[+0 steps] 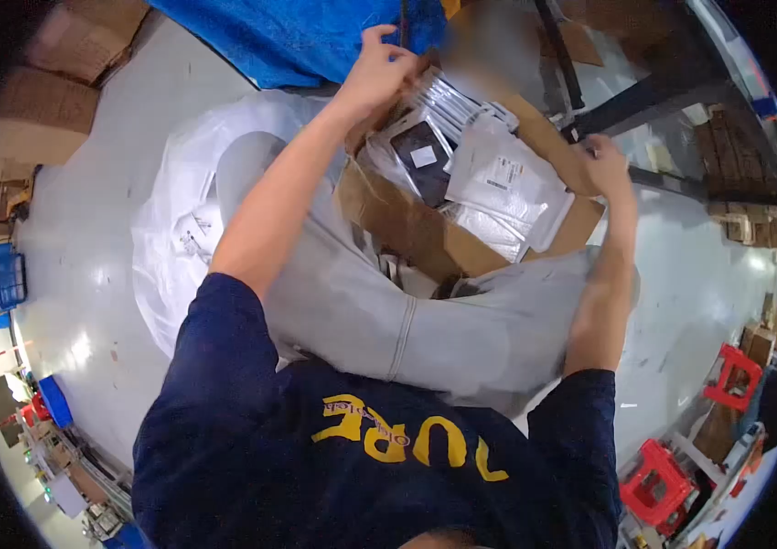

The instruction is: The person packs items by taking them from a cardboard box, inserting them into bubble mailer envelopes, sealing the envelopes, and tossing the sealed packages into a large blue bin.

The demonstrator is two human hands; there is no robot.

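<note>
An open cardboard box stands between the person's grey-clad legs. Inside lie white padded mailers, a dark flat item in clear packaging with a white label, and a row of thin silvery packets. At the box's far left corner is my left hand, its thumb and fingers apart, with nothing visible between them. My right hand is at the right wall of the box, its fingers curled in at the edge; part of the grip is hidden.
Blue sheeting hangs at the far side, with a dark metal frame to the right. Clear plastic wrapping spreads left of the legs. Cartons stand far left; red plastic stools are at lower right.
</note>
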